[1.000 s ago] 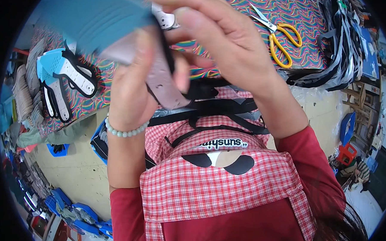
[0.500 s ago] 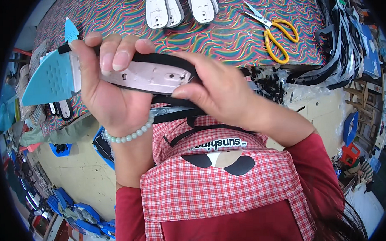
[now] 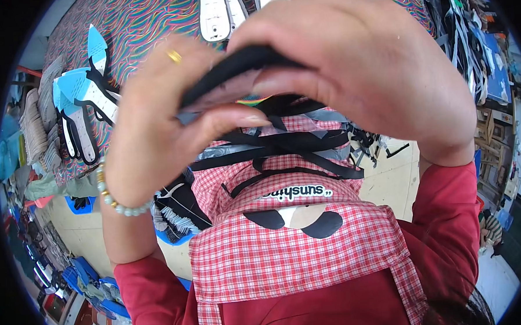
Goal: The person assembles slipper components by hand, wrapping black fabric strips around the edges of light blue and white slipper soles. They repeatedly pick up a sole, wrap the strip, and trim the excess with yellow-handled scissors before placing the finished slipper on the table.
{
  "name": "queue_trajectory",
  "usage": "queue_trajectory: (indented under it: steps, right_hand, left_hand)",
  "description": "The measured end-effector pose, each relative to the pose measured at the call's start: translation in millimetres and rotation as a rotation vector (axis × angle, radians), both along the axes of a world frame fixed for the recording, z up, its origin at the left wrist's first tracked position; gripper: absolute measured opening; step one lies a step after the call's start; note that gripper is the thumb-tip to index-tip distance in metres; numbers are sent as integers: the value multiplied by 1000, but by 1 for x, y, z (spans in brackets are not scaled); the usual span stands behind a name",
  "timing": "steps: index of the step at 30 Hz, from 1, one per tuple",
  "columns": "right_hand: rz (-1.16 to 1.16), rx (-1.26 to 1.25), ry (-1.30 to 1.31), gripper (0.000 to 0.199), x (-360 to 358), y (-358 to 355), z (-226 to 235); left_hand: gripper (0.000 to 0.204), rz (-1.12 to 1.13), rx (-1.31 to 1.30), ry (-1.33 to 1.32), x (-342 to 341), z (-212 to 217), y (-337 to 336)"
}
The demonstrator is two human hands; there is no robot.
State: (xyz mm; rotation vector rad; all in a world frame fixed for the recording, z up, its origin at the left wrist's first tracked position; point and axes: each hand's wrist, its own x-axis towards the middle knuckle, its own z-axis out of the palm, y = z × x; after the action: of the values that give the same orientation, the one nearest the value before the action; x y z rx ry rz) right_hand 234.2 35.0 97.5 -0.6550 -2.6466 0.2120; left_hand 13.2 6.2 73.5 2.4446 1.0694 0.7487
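Both hands are raised close to the view, gripping a pale pinkish insole [image 3: 225,93] with a black fabric edge. My left hand [image 3: 160,117], wearing a ring and a bead bracelet, pinches one end between thumb and curled fingers. From the other side, my right hand [image 3: 361,65] wraps over the black edge with its thumb underneath. The insole looks bent, and much of it is hidden by the fingers. Below it, black strips [image 3: 271,143] lie across the top of my red checked apron [image 3: 293,251].
White insoles [image 3: 213,16] lie at the far side of the patterned tabletop [image 3: 144,22]. Blue-tipped, black-edged insoles [image 3: 97,50] lie at its left, beside piled striped cloth [image 3: 34,108]. Black and grey strips [image 3: 460,43] hang at the right. A blue bin [image 3: 173,236] with cloth stands below.
The insole has come nearer and been turned and bent between my hands. The blue-tipped piece by my left hand now lies on the table. My right hand now covers the scissors' place.
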Motion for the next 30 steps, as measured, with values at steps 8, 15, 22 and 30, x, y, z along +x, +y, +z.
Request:
queue_trajectory:
  steps: [8, 15, 22, 30]
  right_hand:
    - [-276, -558, 883, 20, 11, -24, -53]
    - [-140, -405, 955, 13, -22, -39, -95]
    - [-187, -379, 823, 20, -19, -37, -102]
    - [-237, -288, 692, 19, -13, -29, -86]
  left_hand:
    - [40, 270, -511, -781, 32, -31, -42]
    - [57, 371, -280, -951, 59, -49, -28]
    - [50, 325, -528, -986, 42, -55, -27]
    - [42, 51, -561, -1146, 21, -61, -7]
